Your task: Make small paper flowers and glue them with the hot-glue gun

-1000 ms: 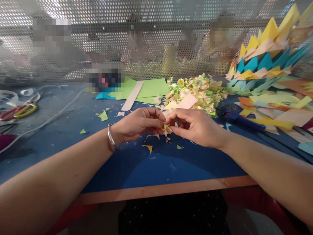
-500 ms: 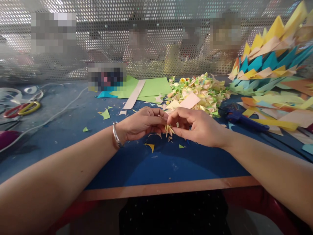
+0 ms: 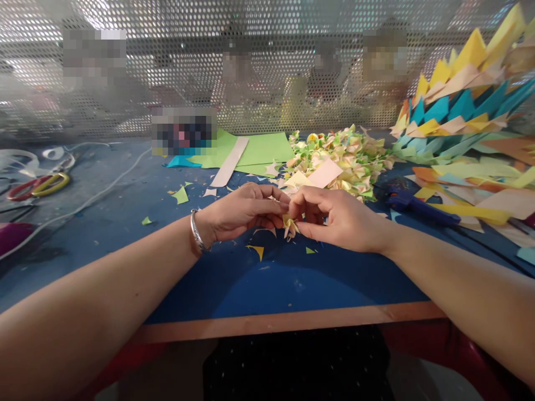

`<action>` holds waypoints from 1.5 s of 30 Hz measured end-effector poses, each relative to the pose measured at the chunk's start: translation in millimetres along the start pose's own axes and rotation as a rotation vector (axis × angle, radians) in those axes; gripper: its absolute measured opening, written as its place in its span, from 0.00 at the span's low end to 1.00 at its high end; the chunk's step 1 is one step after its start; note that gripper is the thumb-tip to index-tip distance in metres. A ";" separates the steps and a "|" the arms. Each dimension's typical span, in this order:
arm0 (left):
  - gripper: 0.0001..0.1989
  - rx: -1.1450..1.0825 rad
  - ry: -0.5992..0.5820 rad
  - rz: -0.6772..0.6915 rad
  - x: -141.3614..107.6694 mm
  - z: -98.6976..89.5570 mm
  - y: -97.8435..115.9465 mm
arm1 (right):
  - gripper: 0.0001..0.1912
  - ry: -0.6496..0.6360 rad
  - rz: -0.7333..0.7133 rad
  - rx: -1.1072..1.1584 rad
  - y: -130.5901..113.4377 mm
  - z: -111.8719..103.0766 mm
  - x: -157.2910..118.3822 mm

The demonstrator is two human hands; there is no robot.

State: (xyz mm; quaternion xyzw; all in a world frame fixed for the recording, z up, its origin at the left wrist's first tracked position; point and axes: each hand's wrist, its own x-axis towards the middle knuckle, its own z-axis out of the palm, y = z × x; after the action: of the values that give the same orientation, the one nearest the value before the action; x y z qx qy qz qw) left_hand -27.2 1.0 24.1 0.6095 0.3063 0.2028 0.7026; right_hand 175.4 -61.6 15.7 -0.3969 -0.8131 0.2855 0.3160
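A small pale-yellow paper flower is pinched between the fingertips of both hands, a little above the blue table. My left hand, with a silver bangle at its wrist, grips it from the left, fingers closed. From the right, my right hand holds it between thumb and curled fingers. Its pointed petals stick out below the fingertips; the rest is hidden. Scraps lie around the hands, among them a yellow scrap and a green scrap.
Behind the hands sits a heap of small paper flowers, beside green sheets and a pale strip. A blue glue gun and a layered paper piece are at right. Scissors and a white cord lie left.
The paper flower has turned slightly, showing more of its petals. Both hands keep their pinch and have barely moved.
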 end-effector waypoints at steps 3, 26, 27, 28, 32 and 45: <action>0.06 -0.026 -0.020 -0.004 -2.8 -2.0 2.7 | 0.05 0.031 0.006 0.033 1.8 -0.7 -0.3; 0.06 -0.026 -0.010 0.076 0.5 -3.5 -4.4 | 0.05 0.078 0.044 0.209 8.6 -0.6 2.0; 0.06 -0.015 -0.003 0.085 0.8 -3.4 -4.6 | 0.05 0.081 0.045 0.203 8.1 -0.5 2.1; 0.06 -0.001 0.004 0.100 1.1 -3.2 -4.8 | 0.05 0.084 0.046 0.195 7.7 -0.4 2.2; 0.05 0.063 0.019 0.186 1.7 -0.2 -4.5 | 0.04 0.098 0.057 0.171 7.1 0.1 2.6; 0.13 0.299 0.115 0.429 -7.1 0.8 -0.1 | 0.08 0.151 0.092 0.171 7.0 -1.3 3.7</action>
State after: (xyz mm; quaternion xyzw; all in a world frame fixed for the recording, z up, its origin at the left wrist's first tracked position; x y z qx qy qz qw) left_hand -31.9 -4.2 25.4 0.7451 0.2361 0.3336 0.5271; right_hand 177.9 -54.7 12.6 -0.4257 -0.7408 0.3371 0.3954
